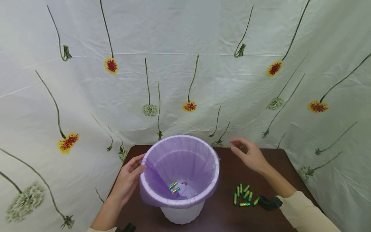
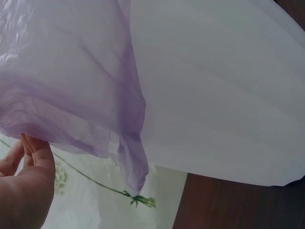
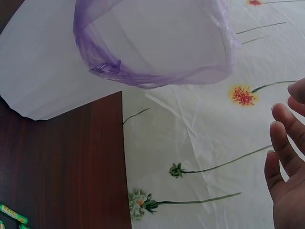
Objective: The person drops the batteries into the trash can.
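Note:
A white trash can (image 1: pixel 182 212) lined with a purple trash bag (image 1: pixel 194 161) stands on the table, the bag folded over its rim. My left hand (image 1: pixel 128 178) holds the can's left rim, thumb on top and fingers along the outer side. In the left wrist view, the fingers of the left hand (image 2: pixel 33 176) meet the bag's hanging edge. Two green and gold batteries (image 1: pixel 174 187) lie at the bottom of the can. Beyond the right rim, my right hand (image 1: pixel 249 154) is raised with loosely bent fingers and holds nothing; the right wrist view shows those fingers apart.
Several more green batteries (image 1: pixel 245 195) lie loose on the dark brown table (image 1: pixel 229 219), right of the can. A pale cloth printed with flowers (image 1: pixel 174 80) hangs behind and at both sides. A black wrist device (image 1: pixel 270 203) sits under the right sleeve.

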`<state>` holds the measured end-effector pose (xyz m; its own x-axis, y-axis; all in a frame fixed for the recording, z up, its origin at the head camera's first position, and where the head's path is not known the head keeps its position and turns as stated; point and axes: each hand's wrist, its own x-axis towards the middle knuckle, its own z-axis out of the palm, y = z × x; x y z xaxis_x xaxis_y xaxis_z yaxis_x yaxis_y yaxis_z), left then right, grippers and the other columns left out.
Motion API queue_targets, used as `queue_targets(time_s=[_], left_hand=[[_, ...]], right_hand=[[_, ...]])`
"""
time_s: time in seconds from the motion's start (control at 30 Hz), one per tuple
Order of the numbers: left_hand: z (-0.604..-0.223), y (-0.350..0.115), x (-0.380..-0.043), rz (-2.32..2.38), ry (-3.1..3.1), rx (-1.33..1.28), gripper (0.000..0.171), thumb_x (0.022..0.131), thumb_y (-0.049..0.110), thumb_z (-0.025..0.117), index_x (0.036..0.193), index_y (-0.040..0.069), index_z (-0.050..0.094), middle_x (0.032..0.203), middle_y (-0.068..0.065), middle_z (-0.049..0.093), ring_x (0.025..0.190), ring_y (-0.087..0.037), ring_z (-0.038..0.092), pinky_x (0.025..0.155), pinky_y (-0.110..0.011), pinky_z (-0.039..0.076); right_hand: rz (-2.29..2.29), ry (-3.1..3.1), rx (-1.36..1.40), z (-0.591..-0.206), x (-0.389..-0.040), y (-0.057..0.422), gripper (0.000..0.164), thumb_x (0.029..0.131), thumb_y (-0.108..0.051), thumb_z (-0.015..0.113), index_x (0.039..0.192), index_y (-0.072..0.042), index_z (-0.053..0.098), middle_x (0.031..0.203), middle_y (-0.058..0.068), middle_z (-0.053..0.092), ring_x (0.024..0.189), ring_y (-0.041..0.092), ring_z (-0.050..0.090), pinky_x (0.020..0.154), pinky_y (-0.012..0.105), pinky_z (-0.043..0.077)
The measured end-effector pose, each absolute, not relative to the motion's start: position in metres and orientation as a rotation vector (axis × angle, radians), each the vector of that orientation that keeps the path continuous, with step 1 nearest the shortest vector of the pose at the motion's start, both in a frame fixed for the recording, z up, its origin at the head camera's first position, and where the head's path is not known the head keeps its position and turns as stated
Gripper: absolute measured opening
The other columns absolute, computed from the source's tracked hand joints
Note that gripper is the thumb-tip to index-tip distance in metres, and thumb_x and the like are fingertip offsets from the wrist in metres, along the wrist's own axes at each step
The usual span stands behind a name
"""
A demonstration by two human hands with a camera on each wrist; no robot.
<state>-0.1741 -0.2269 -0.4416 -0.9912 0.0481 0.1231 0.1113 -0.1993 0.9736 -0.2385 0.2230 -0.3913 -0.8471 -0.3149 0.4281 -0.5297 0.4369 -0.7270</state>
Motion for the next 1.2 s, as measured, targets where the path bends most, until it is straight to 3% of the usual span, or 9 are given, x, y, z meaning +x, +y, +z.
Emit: queue_targets(time_s=[0.77, 0.97, 1.2], left_hand=[[-0.445, -0.226, -0.172, -2.404, -1.927, -0.212, 0.049, 0.103, -0.001, 0.057, 0.147, -0.013, 0.040, 0.125, -0.010, 0.059, 0.109, -0.015, 0.060, 0.089, -0.026, 0.054], [-0.445, -0.225, -0.174, -2.403, -1.911, -0.230, 0.048, 0.103, -0.001, 0.057, 0.146, -0.013, 0.040, 0.122, -0.009, 0.059, 0.108, -0.015, 0.059, 0.089, -0.026, 0.054], [-0.445, -0.225, -0.175, -2.407, -1.910, -0.229, 0.048, 0.103, -0.002, 0.057, 0.146, -0.014, 0.040, 0.121, -0.008, 0.060, 0.107, -0.014, 0.060, 0.088, -0.026, 0.054]], right_hand=[[1.357, -2.462, 0.597, -0.442, -0.217, 0.261, 0.025, 0.101, -0.005, 0.067, 0.125, -0.005, 0.067, 0.103, 0.005, 0.068, 0.087, 0.019, 0.066, 0.070, 0.031, 0.054], [1.361, -2.417, 0.604, -0.456, -0.212, 0.271, 0.025, 0.099, -0.001, 0.068, 0.123, -0.003, 0.068, 0.100, 0.009, 0.068, 0.085, 0.012, 0.065, 0.066, 0.027, 0.052], [1.362, -2.451, 0.507, -0.478, -0.206, 0.283, 0.021, 0.099, -0.003, 0.069, 0.120, -0.003, 0.069, 0.099, 0.010, 0.068, 0.081, 0.015, 0.065, 0.062, 0.028, 0.050]])
